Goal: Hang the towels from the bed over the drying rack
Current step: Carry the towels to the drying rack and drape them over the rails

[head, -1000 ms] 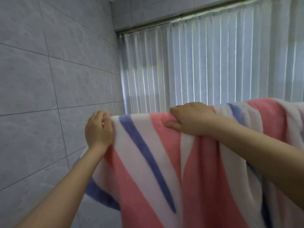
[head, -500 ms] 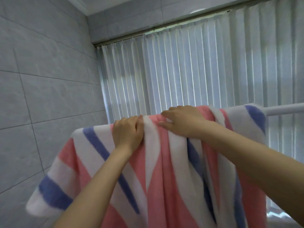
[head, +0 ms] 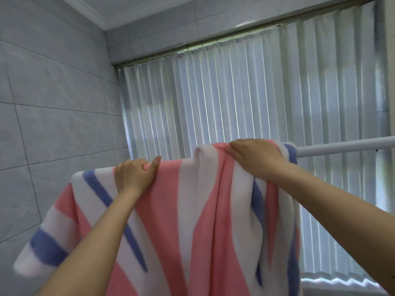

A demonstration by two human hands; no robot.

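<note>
**Gripping a striped towel on the rail**

Hanging across the middle and lower part of the frame, the towel (head: 188, 221) is draped over a white rail (head: 346, 147) that runs from the right edge toward the centre. Its pattern is broad pink and white bands crossed by thinner blue stripes. The cloth covers the rail from about mid-right to the left, where its top edge slopes down and a corner flares out toward the lower left. Folds bunch up below the right part of the towel, and a small hump of white cloth stands up on the top edge at centre.

The left hand (head: 133, 175) sits at the towel's top edge, left of centre. Its fingers curl over the far side while the thumb presses the near side, so a ridge of pink cloth is pinched between them. The right hand (head: 254, 157) lies on top of the towel at upper centre-right, knuckles up, its fingertips bent down into the cloth and gathering a fold of it. Both forearms reach in from the bottom of the frame.

Behind the rail, vertical blinds (head: 245, 103) fill the centre and right, lit from outside. Grey wall tiles (head: 53, 103) cover the left side.
</note>
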